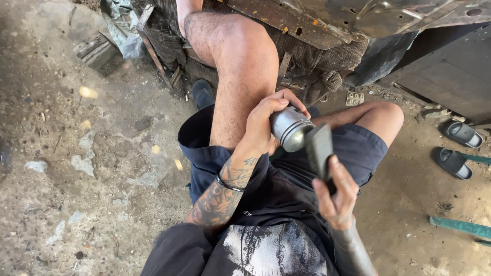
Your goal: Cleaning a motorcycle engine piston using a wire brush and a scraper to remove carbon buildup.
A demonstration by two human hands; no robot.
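We sit on a dirt workshop floor, our left hand wrapped around a silver engine piston, gripping it at frame centre. Our right hand, at five o'clock from the piston, clasps a dark flat abrasive block whose upper end touches the piston's crown. A pair of grey sandals lies at three o'clock, well apart.

The piston is a short silver-grey metal cylinder with ring grooves around its side, lying tilted, its flat crown facing lower right, held above the lap. A dark flat block stands nearly upright, its upper end pressed against the crown
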